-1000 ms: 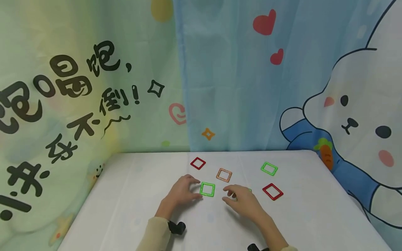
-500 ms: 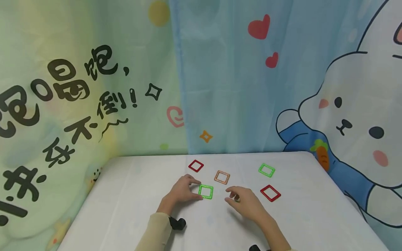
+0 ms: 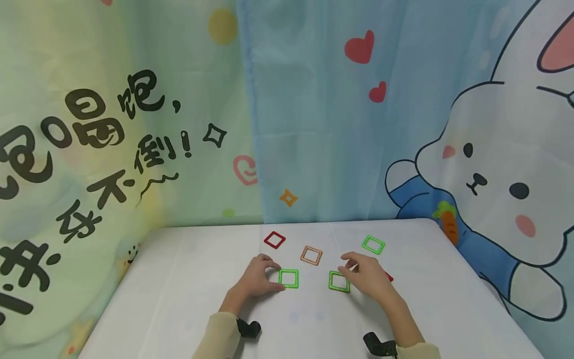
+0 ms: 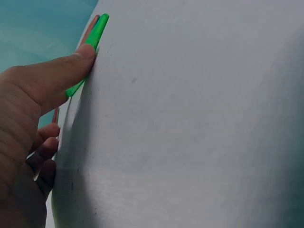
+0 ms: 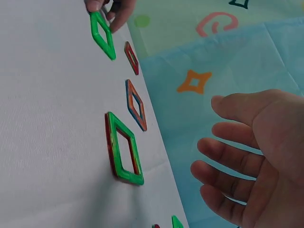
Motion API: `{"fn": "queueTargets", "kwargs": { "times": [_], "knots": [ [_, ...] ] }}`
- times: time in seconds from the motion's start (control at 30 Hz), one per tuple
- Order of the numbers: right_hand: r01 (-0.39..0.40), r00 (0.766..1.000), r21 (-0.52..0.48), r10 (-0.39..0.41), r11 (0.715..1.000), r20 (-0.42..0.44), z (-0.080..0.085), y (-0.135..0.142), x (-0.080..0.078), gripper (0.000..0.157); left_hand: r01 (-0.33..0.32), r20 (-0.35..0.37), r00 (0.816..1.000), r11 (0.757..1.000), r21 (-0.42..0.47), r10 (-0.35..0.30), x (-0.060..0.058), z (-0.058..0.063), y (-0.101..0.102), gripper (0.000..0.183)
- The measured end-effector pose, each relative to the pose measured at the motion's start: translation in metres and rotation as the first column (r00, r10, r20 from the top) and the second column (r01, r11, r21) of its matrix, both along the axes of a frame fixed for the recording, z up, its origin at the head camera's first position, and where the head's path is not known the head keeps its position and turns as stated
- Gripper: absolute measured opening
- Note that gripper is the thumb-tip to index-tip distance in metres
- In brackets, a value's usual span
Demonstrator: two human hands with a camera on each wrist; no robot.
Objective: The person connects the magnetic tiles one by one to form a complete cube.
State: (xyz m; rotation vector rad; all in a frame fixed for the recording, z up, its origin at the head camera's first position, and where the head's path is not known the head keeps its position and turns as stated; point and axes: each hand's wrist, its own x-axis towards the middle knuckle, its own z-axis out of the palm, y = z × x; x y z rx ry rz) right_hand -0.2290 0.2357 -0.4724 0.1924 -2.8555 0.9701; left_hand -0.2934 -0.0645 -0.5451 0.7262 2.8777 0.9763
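My left hand [image 3: 257, 276] holds a green square frame tile [image 3: 289, 278] at its left side, thumb and index finger on its edges. In the left wrist view the thumb lies against this tile's green rim [image 4: 99, 33]. My right hand [image 3: 368, 276] is just right of a second green square tile [image 3: 339, 287]. The right wrist view shows this second tile [image 5: 113, 147] with a red layer under its green one. There my right hand [image 5: 256, 156] is apart from the tile, its fingers loosely bent and nothing in them.
Beyond the hands lie a red square tile [image 3: 274, 240], an orange one [image 3: 311, 255] and another green one [image 3: 373, 245]. One more red tile [image 3: 389, 276] is mostly hidden behind my right hand. A white cloth covers the table [image 3: 188, 259]; a printed curtain [image 3: 314, 124] hangs behind.
My right hand has moved right and away, and the second green tile, mostly hidden by it before, now shows in full. My left hand stays at its green tile. The head view has shifted slightly.
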Motion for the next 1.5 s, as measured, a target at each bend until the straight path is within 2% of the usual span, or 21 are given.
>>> {"fn": "queueTargets", "kwargs": {
  "times": [0.1,0.47,0.93,1.23,1.5],
  "knots": [
    [-0.006,1.0,0.008,0.006,1.0,0.031,-0.001,0.005,-0.003,0.034,-0.005,-0.004,1.0,1.0,0.013,0.005,0.003,0.001,-0.003,0.047],
    [-0.025,0.995,0.001,0.025,1.0,0.093,-0.009,0.02,-0.012,0.037,-0.024,0.064,0.998,0.999,0.037,0.022,0.021,0.003,-0.005,0.049],
    [0.054,0.979,0.008,-0.055,0.999,0.197,-0.024,0.022,-0.01,0.045,0.007,0.045,0.999,1.0,-0.007,-0.007,0.049,0.0,-0.009,0.05],
    [0.071,0.975,-0.034,-0.063,0.997,0.213,-0.037,0.024,-0.009,0.062,0.002,0.022,1.0,1.0,-0.011,-0.001,0.058,-0.002,-0.011,0.057],
    [0.09,0.974,-0.055,-0.076,0.994,0.214,-0.041,0.02,-0.006,0.059,-0.021,0.064,0.998,1.0,0.014,0.02,0.058,-0.005,-0.013,0.056]
  ]
}}
